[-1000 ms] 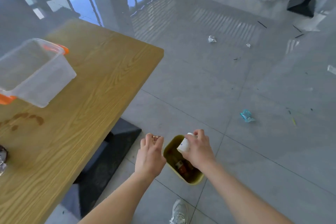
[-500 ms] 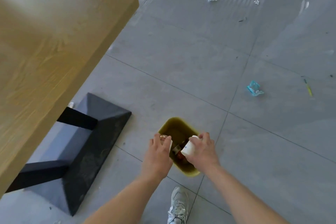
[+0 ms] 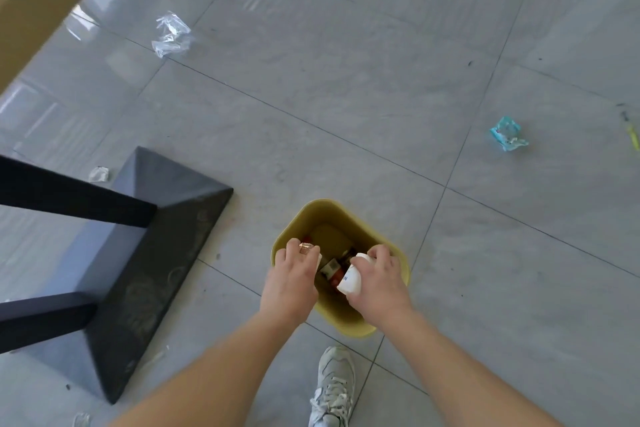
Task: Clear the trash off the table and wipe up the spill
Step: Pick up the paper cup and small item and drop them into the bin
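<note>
Yellow rounded plastic bin (image 3: 346, 206); right hand (image 3: 379, 282) grips white paper cup (image 3: 351, 282), left hand (image 3: 292, 279) clutches half-hidden white item (image 3: 318, 259).

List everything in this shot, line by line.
Bin: one, yellow, floor, bottom centre.
Trash in bin: several pieces, red and dark, count unclear.
White cup: one, white, held over bin's right side.
White object: one, white, mostly hidden, held over bin's left side.
Table: one, wooden top upper left, black base at left.
Clear wrapper: one, transparent, floor upper left.
Teal wrapper: one, teal, floor right.
Crumpled paper: one, white, floor beside table base.
Shoe: one, white, bottom centre.
Left hand: one, above bin, grips white object.
Right hand: one, above bin, grips white cup.
</note>
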Action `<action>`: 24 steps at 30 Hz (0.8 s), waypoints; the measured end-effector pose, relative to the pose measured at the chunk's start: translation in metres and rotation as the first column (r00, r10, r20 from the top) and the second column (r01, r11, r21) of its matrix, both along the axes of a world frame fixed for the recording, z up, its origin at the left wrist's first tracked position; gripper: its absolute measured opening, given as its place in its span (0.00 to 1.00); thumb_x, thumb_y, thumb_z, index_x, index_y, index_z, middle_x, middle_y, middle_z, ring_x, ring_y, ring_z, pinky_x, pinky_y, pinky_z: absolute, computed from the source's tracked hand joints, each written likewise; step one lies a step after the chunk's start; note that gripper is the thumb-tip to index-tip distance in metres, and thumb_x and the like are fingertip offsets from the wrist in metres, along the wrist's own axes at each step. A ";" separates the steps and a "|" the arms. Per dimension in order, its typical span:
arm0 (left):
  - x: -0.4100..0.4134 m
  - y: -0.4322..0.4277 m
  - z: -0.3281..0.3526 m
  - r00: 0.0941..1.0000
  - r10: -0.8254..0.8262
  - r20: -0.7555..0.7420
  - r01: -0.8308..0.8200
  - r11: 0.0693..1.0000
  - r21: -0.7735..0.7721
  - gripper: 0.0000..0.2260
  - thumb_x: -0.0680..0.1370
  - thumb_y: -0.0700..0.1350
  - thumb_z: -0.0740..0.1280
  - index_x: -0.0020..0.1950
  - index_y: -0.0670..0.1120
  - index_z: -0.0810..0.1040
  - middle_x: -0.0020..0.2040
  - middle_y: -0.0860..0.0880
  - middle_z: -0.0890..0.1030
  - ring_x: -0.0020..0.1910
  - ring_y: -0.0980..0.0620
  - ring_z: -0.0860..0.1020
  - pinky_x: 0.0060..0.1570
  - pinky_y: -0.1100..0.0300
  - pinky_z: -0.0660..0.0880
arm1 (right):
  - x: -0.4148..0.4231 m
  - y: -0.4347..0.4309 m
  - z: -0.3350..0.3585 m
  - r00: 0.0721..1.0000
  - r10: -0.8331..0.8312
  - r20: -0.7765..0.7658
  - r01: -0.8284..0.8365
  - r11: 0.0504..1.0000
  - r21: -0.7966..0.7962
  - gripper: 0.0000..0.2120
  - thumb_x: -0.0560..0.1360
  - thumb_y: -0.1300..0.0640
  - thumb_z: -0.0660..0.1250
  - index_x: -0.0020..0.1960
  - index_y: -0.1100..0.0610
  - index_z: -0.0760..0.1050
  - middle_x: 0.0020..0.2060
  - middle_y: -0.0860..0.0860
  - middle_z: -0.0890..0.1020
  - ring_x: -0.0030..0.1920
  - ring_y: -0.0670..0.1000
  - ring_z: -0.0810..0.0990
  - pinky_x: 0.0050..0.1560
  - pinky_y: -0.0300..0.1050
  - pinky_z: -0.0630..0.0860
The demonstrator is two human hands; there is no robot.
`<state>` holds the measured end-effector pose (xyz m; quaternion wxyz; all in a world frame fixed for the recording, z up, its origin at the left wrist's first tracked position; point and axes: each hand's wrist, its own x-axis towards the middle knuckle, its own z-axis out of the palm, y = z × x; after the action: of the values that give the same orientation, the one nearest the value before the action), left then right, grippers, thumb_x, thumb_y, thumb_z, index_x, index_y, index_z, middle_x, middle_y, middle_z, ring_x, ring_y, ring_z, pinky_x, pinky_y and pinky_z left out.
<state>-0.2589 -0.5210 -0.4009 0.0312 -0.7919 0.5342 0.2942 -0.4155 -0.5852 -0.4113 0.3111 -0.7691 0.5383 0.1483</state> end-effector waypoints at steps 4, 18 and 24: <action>-0.004 -0.008 -0.014 1.000 0.012 -0.002 -0.012 1.000 -0.014 0.30 0.76 0.40 0.65 0.76 0.53 0.59 0.74 0.46 0.57 0.68 0.42 0.61 0.61 0.51 0.73 | -0.002 -0.001 -0.012 1.000 -0.002 0.006 0.002 1.000 -0.009 0.24 0.71 0.49 0.72 0.66 0.46 0.70 0.64 0.51 0.61 0.62 0.56 0.63 0.66 0.45 0.67; 0.007 -0.007 -0.014 0.995 -0.050 0.082 0.047 0.998 0.038 0.34 0.77 0.50 0.66 0.77 0.57 0.51 0.79 0.45 0.51 0.77 0.40 0.50 0.70 0.43 0.62 | -0.003 -0.005 -0.004 0.998 -0.034 0.053 0.036 0.999 -0.034 0.23 0.74 0.48 0.70 0.68 0.47 0.70 0.70 0.50 0.61 0.69 0.54 0.62 0.70 0.48 0.67; 0.019 -0.003 -0.002 0.989 -0.072 0.131 0.077 0.997 -0.029 0.32 0.76 0.52 0.65 0.76 0.56 0.54 0.76 0.44 0.57 0.75 0.41 0.53 0.69 0.42 0.63 | 0.007 -0.008 0.010 0.999 -0.009 0.049 0.013 0.997 -0.074 0.22 0.75 0.48 0.68 0.68 0.48 0.70 0.68 0.50 0.64 0.67 0.54 0.64 0.69 0.48 0.65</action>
<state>-0.2401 -0.5243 -0.4028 0.0633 -0.7893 0.5652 0.2315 -0.4087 -0.5929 -0.4017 0.2959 -0.7805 0.5401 0.1078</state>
